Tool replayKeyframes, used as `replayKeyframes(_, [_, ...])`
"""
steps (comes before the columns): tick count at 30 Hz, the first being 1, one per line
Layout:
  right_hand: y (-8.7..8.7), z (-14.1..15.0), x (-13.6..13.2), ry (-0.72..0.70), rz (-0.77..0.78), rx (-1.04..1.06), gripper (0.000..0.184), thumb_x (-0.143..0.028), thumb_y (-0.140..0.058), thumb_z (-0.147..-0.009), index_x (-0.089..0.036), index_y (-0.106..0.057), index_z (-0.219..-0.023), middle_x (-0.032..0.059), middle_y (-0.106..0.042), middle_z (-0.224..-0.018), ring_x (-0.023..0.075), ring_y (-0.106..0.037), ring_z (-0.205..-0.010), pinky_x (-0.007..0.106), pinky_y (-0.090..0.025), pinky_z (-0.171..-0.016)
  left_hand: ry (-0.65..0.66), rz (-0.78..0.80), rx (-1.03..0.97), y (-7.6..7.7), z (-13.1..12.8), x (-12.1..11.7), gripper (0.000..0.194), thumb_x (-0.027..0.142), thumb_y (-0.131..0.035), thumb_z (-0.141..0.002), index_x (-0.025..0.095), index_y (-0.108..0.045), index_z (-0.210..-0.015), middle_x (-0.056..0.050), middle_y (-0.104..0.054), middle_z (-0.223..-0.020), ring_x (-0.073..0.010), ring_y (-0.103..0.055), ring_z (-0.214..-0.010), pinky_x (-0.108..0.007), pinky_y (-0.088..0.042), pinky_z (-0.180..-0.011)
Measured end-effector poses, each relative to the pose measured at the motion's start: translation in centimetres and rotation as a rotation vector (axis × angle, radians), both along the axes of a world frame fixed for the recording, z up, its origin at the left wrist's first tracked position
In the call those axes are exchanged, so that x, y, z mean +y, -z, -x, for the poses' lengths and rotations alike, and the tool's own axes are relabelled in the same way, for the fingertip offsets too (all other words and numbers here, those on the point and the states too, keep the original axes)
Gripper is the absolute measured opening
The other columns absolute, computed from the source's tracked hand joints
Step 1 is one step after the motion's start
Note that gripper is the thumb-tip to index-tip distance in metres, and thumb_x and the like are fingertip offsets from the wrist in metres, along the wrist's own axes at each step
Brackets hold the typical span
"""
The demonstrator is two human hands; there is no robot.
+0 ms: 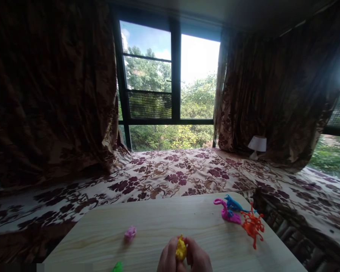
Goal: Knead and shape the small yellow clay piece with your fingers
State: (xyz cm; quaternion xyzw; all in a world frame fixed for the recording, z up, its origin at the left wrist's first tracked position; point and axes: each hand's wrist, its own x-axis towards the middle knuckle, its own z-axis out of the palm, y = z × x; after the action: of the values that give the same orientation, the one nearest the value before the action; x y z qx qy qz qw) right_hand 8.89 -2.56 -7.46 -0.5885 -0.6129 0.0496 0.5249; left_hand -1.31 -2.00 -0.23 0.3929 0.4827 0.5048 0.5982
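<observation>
Between the fingers of both hands sits a lumpy yellow piece of what looks like modelling clay [181, 250], held just above the near middle of the table. My left hand [168, 257] grips its left side, while my right hand [197, 257] presses on it from the right. The lower part of the lump and some fingertips are hidden. To the left on the tabletop lies a small crumpled pink lump [130, 233]. A bright green piece [117, 267] shows partly at the bottom edge of the view.
At the table's [158, 215] right corner lie a magenta curled figure [227, 213], a blue figure [234, 204] and an orange many-armed figure [252, 224]. Behind the table is a flower-patterned cloth ledge [175, 177] under a window. A small white lamp [257, 144] stands on it.
</observation>
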Motion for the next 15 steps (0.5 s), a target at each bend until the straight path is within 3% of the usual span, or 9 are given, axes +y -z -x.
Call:
replayKeyframes(5, [0.3,0.2,0.0,-0.129,-0.015,-0.031,0.037,-0.023,-0.055,-0.060,-0.025,-0.058,-0.097,-0.0072,-0.048,-0.049,0.0077,-0.040,-0.037,0.018,-0.032,-0.037,0.105,-0.020,0.035,1.6,-1.0,1.0,0.033,0.052,-0.055,-0.067,0.020,-0.050,-0.060,0.004,-0.050,-0.046,-0.0147,-0.048,-0.047,-0.025,-0.038,-0.048])
replayKeyframes(9, [0.7,0.3,0.1,-0.271,-0.099,-0.005,0.055,-0.019,-0.051,-0.062,-0.027,-0.046,-0.116,-0.0054,-0.060,-0.064,0.0065,-0.043,-0.037,0.016,-0.037,-0.038,0.063,-0.008,-0.099,2.4,-1.0,1.5,0.031,0.049,-0.056,-0.069,0.021,-0.044,-0.063,0.008,-0.043,-0.047,-0.0106,-0.043,-0.043,-0.022,-0.034,-0.043])
replayKeyframes(15, [0.6,0.1,-0.1,-0.313,-0.124,0.023,0.042,-0.033,-0.053,-0.070,-0.025,-0.047,-0.111,-0.0053,-0.059,-0.060,0.0057,-0.042,-0.033,0.016,-0.037,-0.035,-0.059,0.005,0.014,1.6,-0.2,1.3,0.031,0.043,-0.061,-0.063,0.020,-0.045,-0.052,0.007,-0.042,-0.041,-0.0104,-0.040,-0.040,-0.023,-0.034,-0.044])
